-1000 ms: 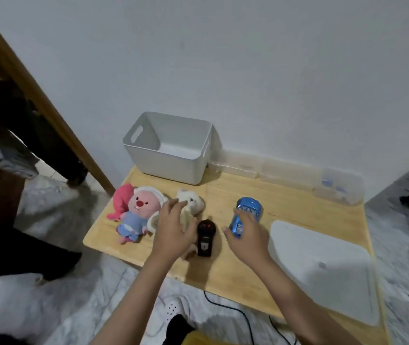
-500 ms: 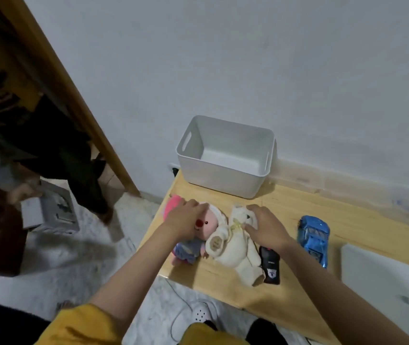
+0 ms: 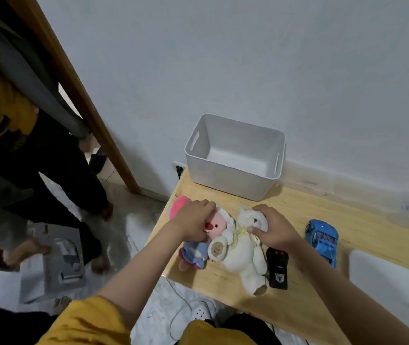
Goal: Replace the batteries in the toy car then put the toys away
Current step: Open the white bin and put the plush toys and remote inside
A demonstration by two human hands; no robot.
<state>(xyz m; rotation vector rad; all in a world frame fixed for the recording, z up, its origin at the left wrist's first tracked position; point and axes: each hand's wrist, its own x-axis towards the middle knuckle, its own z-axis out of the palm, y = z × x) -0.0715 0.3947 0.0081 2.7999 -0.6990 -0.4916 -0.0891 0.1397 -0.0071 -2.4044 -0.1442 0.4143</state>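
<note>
My left hand [image 3: 193,221] grips the head of a pink plush doll [image 3: 217,226] in blue clothes at the table's left end. My right hand [image 3: 270,229] grips the head and neck of a cream plush bear [image 3: 244,257] lying beside it. A black remote control [image 3: 277,268] lies just right of the bear, partly under my right wrist. The blue toy car [image 3: 321,241] rests on the wooden table [image 3: 298,302] further right. An empty white storage bin [image 3: 234,158] stands at the back against the wall.
A white flat lid [image 3: 395,295] lies at the table's right end. Another person's legs and bare feet [image 3: 26,247] stand on the marble floor at left, near a grey box [image 3: 56,260] and a wooden door frame [image 3: 79,95]. A white shoe [image 3: 199,313] and cable lie under the table.
My right hand left the blue car and moved onto the cream bear. My left hand moved onto the pink doll. The view swung left and closer.
</note>
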